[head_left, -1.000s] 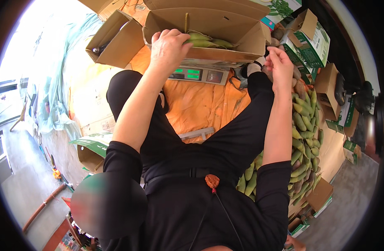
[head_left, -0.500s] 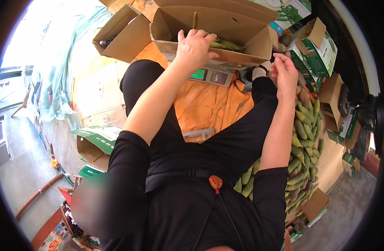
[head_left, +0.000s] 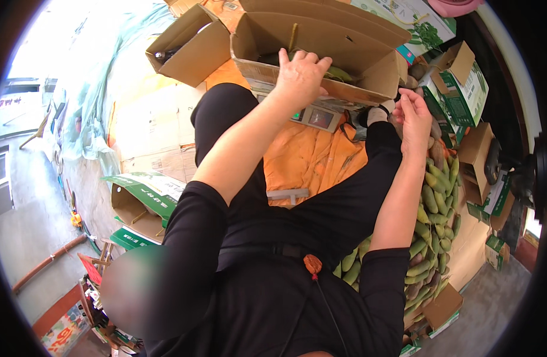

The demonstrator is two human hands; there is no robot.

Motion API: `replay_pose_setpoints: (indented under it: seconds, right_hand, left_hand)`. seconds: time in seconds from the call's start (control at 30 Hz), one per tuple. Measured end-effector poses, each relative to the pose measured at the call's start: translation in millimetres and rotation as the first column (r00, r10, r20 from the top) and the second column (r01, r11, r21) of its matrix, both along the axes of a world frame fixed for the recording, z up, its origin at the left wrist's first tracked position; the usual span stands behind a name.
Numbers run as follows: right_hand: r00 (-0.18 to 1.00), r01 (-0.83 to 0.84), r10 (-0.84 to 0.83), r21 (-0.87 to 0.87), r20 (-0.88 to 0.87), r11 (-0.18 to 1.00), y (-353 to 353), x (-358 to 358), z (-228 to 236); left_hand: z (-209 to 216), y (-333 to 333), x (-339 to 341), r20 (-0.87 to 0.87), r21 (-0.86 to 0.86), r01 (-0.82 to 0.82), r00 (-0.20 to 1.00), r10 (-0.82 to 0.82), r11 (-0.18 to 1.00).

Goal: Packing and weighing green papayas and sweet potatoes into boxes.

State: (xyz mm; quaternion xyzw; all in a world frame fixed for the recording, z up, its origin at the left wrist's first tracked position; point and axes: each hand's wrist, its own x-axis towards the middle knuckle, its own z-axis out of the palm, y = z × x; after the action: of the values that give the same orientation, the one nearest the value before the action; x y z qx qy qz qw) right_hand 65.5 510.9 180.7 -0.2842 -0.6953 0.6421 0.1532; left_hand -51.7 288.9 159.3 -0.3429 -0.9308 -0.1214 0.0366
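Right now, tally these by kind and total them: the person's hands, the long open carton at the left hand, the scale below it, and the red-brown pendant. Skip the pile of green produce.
Left hand and right hand: 2
Long open carton: 1
Scale: 1
Red-brown pendant: 1
Total: 5

A wrinkled orange sheet (head_left: 315,157) lines the floor (head_left: 492,288) — directly on it, a scale (head_left: 319,118).
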Motion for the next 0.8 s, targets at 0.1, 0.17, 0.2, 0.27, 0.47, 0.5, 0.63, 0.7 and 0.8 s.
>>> replay_pose_setpoints:
  seconds: [0.1, 0.17, 0.2, 0.27, 0.47, 0.5, 0.63, 0.7, 0.8]
  right_hand:
    - [0.997, -0.071, 0.071, -0.004, -0.032, 0.997, -4.5, -11.0, -11.8]
    - [0.996, -0.085, 0.085, 0.001, 0.003, 0.996, -3.6, -13.2, -15.2]
    - [0.995, -0.098, 0.098, -0.002, -0.013, 0.995, -5.1, -16.5, -16.5]
    - [0.996, -0.055, 0.055, 0.001, -0.072, 0.999, 18.1, -6.6, -34.4]
    - [0.986, -0.168, 0.165, 0.135, 0.036, 0.977, -4.7, -11.3, -18.9]
    - [0.984, -0.178, 0.174, 0.12, 0.045, 0.977, -2.1, -12.2, -20.6]
    - [0.981, -0.192, 0.186, 0.143, 0.058, 0.971, 11.4, -15.3, -29.5]
    - [0.984, -0.173, 0.164, 0.149, 0.068, 0.974, 27.8, -18.1, -42.5]
    - [0.983, -0.179, 0.169, 0.219, 0.063, 0.959, 19.6, -23.1, -44.5]
  left_hand:
    - [3.1, -9.7, -4.8, -0.055, -0.133, -0.012, 0.998, 0.005, 0.991]
    - [-0.6, -10.1, -1.9, -0.091, -0.197, -0.019, 0.996, 0.001, 0.98]
    - [-5.1, -10.0, -3.0, -0.067, -0.206, -0.02, 0.998, 0.006, 0.978]
    - [-8.4, 4.5, 6.0, -0.085, -0.135, -0.015, 0.996, 0.004, 0.991]
    - [35.2, -36.7, 19.1, -0.176, 0.364, 0.028, 0.984, 0.039, 0.931]
    - [47.6, -46.9, 21.7, -0.166, 0.416, 0.005, 0.983, 0.071, 0.909]
    - [68.9, -110.0, 34.1, -0.237, 0.633, -0.078, 0.927, 0.289, 0.77]
    - [71.5, -153.1, 47.5, -0.18, 0.598, -0.224, 0.898, 0.401, 0.77]
    - [19.3, -227.1, 65.0, -0.144, 0.532, -0.46, 0.778, 0.611, 0.711]
